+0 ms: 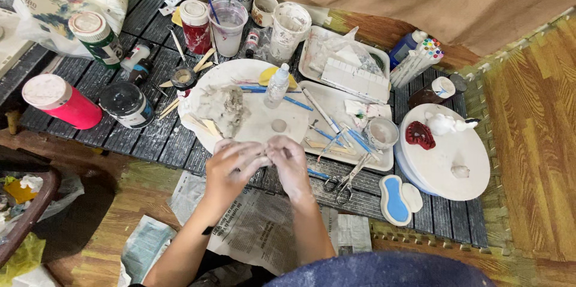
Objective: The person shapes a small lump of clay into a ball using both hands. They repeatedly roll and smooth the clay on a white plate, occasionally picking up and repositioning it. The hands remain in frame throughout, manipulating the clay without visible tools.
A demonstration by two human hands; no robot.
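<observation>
My left hand (233, 168) and my right hand (289, 164) meet at the near edge of a round white board (264, 120), fingers pinched together on a small piece of grey clay (267, 151). Both hands are smeared with clay. On the board lie a big grey clay lump (223, 107), a small flat clay disc (279, 125) and a small clear bottle (277, 85). How much clay sits between my fingers is hidden.
A white tray (384, 160) of sculpting tools and a small cup sits to the right, with scissors (344, 180) at its near edge. Farther right a round white turntable (447, 158) carries a red piece and white figures. Paint jars stand left. Newspaper (258, 227) lies below.
</observation>
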